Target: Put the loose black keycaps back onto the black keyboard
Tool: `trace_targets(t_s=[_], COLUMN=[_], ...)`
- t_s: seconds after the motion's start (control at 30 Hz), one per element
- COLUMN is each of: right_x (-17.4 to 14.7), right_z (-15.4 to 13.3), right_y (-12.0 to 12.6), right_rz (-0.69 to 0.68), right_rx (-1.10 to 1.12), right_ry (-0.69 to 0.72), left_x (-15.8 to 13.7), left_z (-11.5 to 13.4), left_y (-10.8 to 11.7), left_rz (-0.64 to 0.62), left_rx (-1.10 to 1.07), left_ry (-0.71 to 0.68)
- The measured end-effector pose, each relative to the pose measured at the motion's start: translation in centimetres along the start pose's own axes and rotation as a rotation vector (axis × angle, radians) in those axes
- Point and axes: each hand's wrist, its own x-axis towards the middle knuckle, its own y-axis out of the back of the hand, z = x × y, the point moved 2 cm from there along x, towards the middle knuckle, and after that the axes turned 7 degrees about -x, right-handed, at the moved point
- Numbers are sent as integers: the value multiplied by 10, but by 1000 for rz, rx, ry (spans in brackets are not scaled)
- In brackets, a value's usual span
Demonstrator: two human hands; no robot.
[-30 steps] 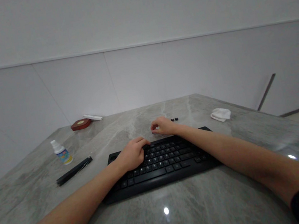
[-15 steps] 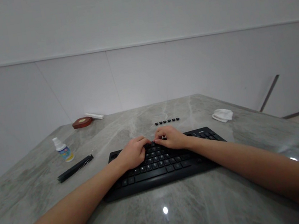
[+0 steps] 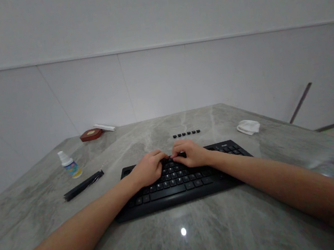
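A black keyboard (image 3: 170, 201) lies on the grey marbled table, its near edge towards me. My left hand (image 3: 149, 169) rests over its left half, fingers curled and the index fingertip reaching the upper key rows. From the other side my right hand (image 3: 190, 154) bends over the same spot, thumb and forefinger drawn together. Both sets of fingertips nearly meet at the back of the keys; whatever lies between them is too small and covered to make out. Behind the keyboard, several small black keycaps (image 3: 186, 133) stand in a neat row.
To the left are a white spray bottle (image 3: 70, 166) with a blue and yellow label and a long black brush-like item (image 3: 83, 186). A reddish-brown case (image 3: 91, 134) and a white strip (image 3: 104, 127) lie near the wall. A folded white cloth (image 3: 248, 127) is at right.
The view has shifted very slightly. Both hands stay at the same place on the keyboard, with the right fingertips a touch further left.
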Motion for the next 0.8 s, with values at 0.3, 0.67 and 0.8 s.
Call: trace_targets(t_s=[0.3, 0.67, 0.8], right_x=[1, 3, 1], right_z=[4, 11, 8], right_y=[-2, -2, -4], right_rz=[-26, 85, 9], right_rx=[74, 29, 14], right_ry=[-122, -291, -192], left_x=[0, -1, -1], left_z=[1, 2, -1], left_y=[2, 1, -2], left_rz=[-13, -7, -3], left_rx=[-11, 8, -9], left_ry=[8, -107, -120])
